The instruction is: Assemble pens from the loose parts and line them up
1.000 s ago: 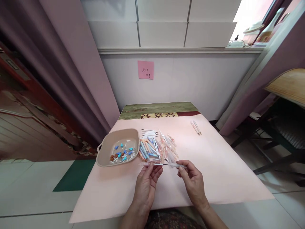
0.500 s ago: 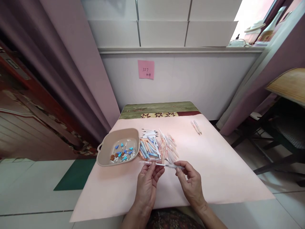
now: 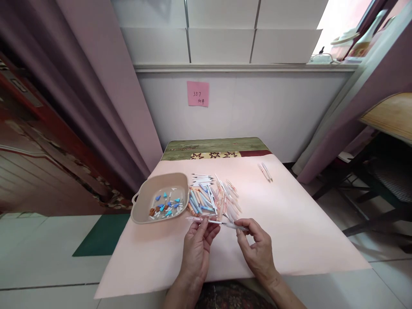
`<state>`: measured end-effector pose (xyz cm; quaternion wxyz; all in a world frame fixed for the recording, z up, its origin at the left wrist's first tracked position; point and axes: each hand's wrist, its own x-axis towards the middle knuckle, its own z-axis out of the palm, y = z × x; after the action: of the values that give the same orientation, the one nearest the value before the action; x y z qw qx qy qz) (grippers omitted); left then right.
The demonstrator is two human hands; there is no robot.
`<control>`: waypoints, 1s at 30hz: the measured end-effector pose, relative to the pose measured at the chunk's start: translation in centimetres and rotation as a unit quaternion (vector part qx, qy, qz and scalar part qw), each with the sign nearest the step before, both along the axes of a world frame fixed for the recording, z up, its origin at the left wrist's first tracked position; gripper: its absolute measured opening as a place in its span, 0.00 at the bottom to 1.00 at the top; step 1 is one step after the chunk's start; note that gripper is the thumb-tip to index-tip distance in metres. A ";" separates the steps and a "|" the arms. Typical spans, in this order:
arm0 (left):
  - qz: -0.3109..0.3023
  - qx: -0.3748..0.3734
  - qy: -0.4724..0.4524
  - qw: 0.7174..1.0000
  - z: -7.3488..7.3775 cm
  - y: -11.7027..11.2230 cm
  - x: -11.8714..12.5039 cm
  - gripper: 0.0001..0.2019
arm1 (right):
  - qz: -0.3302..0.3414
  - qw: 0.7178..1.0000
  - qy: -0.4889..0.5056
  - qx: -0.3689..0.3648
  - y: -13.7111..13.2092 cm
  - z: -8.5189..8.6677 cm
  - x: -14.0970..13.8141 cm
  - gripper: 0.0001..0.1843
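My left hand [image 3: 198,249] is closed on a pinkish pen barrel [image 3: 194,219], from which a thin white refill [image 3: 216,222] sticks out to the right. My right hand [image 3: 256,243] pinches a translucent greyish pen piece [image 3: 231,225] between thumb and fingers. The refill's dark tip meets the left end of this piece; whether it is inside, I cannot tell. Just beyond both hands lies a heap of clear, pink-patterned pen parts [image 3: 227,199], with blue and orange barrels [image 3: 199,201] beside it. Farther back, several white refills [image 3: 202,179] lie side by side.
A beige basin [image 3: 141,206] on the left holds small blue, brown and white parts [image 3: 165,210]. Two pens [image 3: 265,172] lie at the back right of the pink-covered table [image 3: 296,231]. A pink note [image 3: 198,93] is stuck to the wall.
Both hands have shifted very slightly left. The greyish piece in my right hand appears tilted a little more than before, while both hands keep their grip.
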<state>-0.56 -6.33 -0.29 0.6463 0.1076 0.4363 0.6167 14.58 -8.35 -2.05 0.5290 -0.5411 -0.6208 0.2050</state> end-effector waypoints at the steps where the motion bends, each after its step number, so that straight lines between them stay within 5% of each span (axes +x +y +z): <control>1: 0.001 -0.001 -0.001 1.000 0.0 0.0 0.0 0.05 | -0.003 1.000 -0.001 -0.001 0.0 0.0 0.0 0.07; 12: -0.034 -0.011 -0.015 0.999 0.0 -0.4 0.7 0.11 | 0.009 1.000 0.019 0.010 -0.1 -0.1 -0.8 0.07; 30: -0.071 -0.011 -0.008 0.997 -0.4 -0.7 0.8 0.11 | 0.046 0.988 0.087 -0.117 0.0 -0.7 -0.5 0.16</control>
<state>0.19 -7.03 -0.74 0.6930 0.1267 0.4292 0.5652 14.06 -8.39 -2.79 0.5042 -0.5498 -0.5687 0.3464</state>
